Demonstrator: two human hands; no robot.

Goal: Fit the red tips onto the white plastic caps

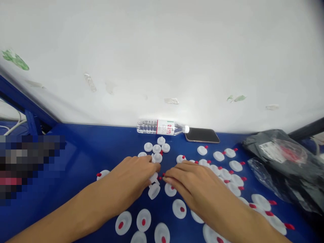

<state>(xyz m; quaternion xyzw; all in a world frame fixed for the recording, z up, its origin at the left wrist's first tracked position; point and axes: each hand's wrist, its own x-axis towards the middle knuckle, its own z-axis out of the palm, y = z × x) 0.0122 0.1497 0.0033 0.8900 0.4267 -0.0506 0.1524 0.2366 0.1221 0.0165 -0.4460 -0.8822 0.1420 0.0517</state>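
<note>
Work looks well along: red-tipped caps (236,165) lie around the right hand (193,177), its grip impossible to tell, while the left hand (136,173) pinches a white cap (153,177) and plain caps (148,147) near the bottle (149,127) seem left.

Left hand (138,173) is pinching white plastic piece (153,178) between thumb and fingers. Right hand (192,175) is sitting close by, fingertips right at small red bits (160,178), grip kinda hard to tell. Loads of white discs (176,204) with red tips (182,209) are lying around on blue table (83,145), lots on right side. Water bottle (165,128) is lying sideways near white wall (141,50), cap end beside dark-screened phone (204,135). Dark plastic bag (286,168) is slumping at far right.
</note>
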